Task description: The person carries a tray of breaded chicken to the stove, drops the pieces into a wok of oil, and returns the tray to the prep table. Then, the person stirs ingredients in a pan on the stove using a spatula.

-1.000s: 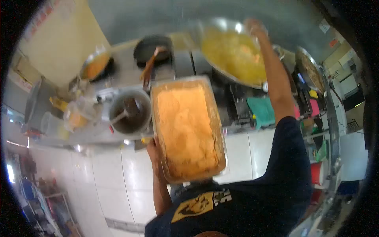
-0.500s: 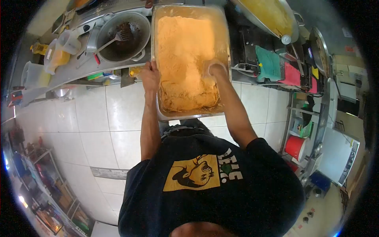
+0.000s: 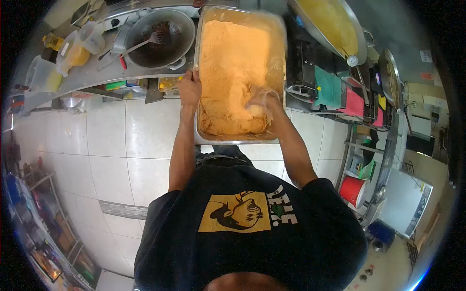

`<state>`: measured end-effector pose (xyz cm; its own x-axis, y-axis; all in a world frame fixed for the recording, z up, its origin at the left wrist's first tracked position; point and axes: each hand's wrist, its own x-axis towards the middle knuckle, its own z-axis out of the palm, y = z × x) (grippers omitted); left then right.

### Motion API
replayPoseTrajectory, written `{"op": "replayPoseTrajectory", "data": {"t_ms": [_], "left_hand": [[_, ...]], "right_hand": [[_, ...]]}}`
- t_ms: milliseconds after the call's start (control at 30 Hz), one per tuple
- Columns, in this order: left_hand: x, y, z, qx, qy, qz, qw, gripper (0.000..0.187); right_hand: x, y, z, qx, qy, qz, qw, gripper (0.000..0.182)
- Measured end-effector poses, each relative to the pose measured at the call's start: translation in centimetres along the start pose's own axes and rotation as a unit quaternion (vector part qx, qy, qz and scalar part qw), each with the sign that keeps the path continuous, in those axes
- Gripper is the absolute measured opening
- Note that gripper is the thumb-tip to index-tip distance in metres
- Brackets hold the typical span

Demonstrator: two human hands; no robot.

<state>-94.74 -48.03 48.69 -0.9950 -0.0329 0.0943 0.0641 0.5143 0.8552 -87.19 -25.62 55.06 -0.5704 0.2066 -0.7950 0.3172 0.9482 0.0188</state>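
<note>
A deep rectangular metal tray (image 3: 281, 53) stands in front of me, its near end reaching past the counter edge. Orange-tan powder (image 3: 233, 53) fills much of it, smooth at the far end and clumped, darker at the near end. My left hand (image 3: 190, 89) is closed on the tray's left rim. Inside the tray, toward the right, my right hand (image 3: 263, 99) is down in the powder with bent fingers. Something translucent surrounds it, and a pale roundish patch shows just below the fingers. Blur and powder hide what exactly it holds.
Left of the tray sits a dark wok (image 3: 162, 39) with a slotted spatula (image 3: 141, 44). Plastic jugs (image 3: 91, 38) stand farther left. A large pan of yellow liquid (image 3: 330, 24) is at the upper right, near a green cloth (image 3: 327, 86) and a pink cloth (image 3: 354, 101).
My right hand has moved nearer to me and slightly left within the powder. My left hand stays on the tray's rim. The whole view has shifted a little.
</note>
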Motion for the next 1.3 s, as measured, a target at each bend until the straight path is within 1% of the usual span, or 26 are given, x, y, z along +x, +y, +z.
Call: {"op": "replayPoseTrajectory", "data": {"t_ms": [33,67,100,133,167,200,267,300,333,367,400,467,500,567,767,900,933,1000,1033,1067,1100,1133,1167,1200,1267,1300], "left_hand": [[0.1,0.2,-0.1,0.007,0.001,0.0,1.0,0.033],[0.1,0.1,0.0,0.007,0.006,-0.002,1.0,0.033],[0.1,-0.2,0.2,0.011,0.006,-0.006,1.0,0.032],[0.1,-0.3,0.3,0.016,0.003,-0.008,1.0,0.031],[0.1,-0.4,0.3,0.017,0.002,-0.008,1.0,0.031],[0.0,-0.4,0.4,0.023,0.005,0.007,1.0,0.03],[0.2,-0.4,0.5,0.029,0.013,0.022,0.999,0.03],[0.1,-0.5,0.5,0.027,0.013,0.022,0.999,0.029],[0.1,-0.6,0.6,0.024,0.014,0.021,0.999,0.028],[0.1,-0.5,0.6,0.025,0.016,0.02,0.999,0.028],[0.1,-0.5,0.6,0.031,0.018,0.025,0.999,0.028],[0.2,-0.7,0.5,0.039,0.023,0.03,0.999,0.028],[0.1,-0.7,0.6,0.021,0.029,0.03,0.999,0.028],[0.1,-0.4,0.8,0.001,0.038,0.028,0.999,0.029],[0.2,-0.6,0.9,0.029,0.048,0.008,0.998,0.033],[0.2,-0.7,0.8,0.023,0.034,0.006,0.999,0.035],[0.2,-0.8,0.9,0.013,0.035,0.012,0.999,0.035],[0.2,-0.5,1.0,0.013,0.03,0.006,0.999,0.036],[0.2,-0.4,0.9,0.012,0.03,-0.003,0.999,0.036],[0.3,-0.3,0.7,0.015,0.032,-0.003,0.999,0.036],[0.2,-0.2,0.6,0.015,0.034,0.0,0.999,0.037],[0.2,0.0,0.6,0.013,0.038,0.004,0.999,0.037],[0.2,-0.2,0.9,0.011,0.038,0.004,0.999,0.037],[0.2,-0.5,1.0,0.01,0.03,0.001,1.0,0.037],[0.4,-0.6,0.9,0.008,0.027,-0.002,1.0,0.037],[0.4,-0.4,0.8,0.02,0.033,-0.001,0.999,0.037]], "right_hand": [[1.4,1.6,2.1,0.307,0.002,-0.028,0.951,0.064],[2.4,2.7,3.0,0.449,0.004,-0.041,0.893,0.066],[3.3,3.8,3.8,0.58,0.0,-0.056,0.813,0.069],[3.5,4.3,3.9,0.315,0.097,-0.072,0.941,0.061],[3.7,4.7,4.2,0.024,0.186,-0.079,0.979,0.054],[4.1,5.1,4.3,0.026,0.185,-0.078,0.979,0.054],[4.8,5.0,3.0,-0.062,0.122,-0.129,0.982,0.054],[6.6,5.8,3.7,-0.063,0.123,-0.132,0.982,0.054],[9.5,7.3,5.6,-0.064,0.216,-0.159,0.961,0.049],[9.7,7.1,5.8,-0.065,0.308,-0.185,0.931,0.045],[9.9,7.4,5.4,-0.064,0.308,-0.187,0.931,0.045],[6.0,5.2,1.8,-0.118,0.115,-0.073,0.984,0.026],[4.9,4.8,1.3,-0.119,0.086,-0.056,0.988,0.026],[4.2,4.6,1.7,-0.115,0.096,-0.073,0.986,0.027],[3.9,5.4,1.6,-0.135,0.109,-0.116,0.978,0.028],[5.4,5.2,1.4,-0.205,0.129,-0.16,0.957,0.027],[7.3,5.6,2.9,-0.038,0.149,-0.182,0.971,0.039],[9.3,4.7,2.9,0.133,0.166,-0.198,0.957,0.055],[9.7,2.7,1.7,0.08,0.07,-0.137,0.985,0.058],[9.5,0.5,0.7,0.025,-0.027,-0.075,0.996,0.062],[8.3,-1.7,-0.2,0.027,-0.028,-0.076,0.996,0.062],[6.8,-3.8,-1.3,0.008,-0.034,-0.038,0.999,0.063],[5.8,-4.6,-1.8,-0.012,-0.041,0.001,0.999,0.066],[5.1,-4.1,-1.4,-0.014,-0.041,0.001,0.999,0.066],[3.8,-2.7,-1.1,0.046,0.066,-0.143,0.986,0.066],[4.4,-1.6,-1.4,0.04,0.066,-0.144,0.986,0.066]]}}
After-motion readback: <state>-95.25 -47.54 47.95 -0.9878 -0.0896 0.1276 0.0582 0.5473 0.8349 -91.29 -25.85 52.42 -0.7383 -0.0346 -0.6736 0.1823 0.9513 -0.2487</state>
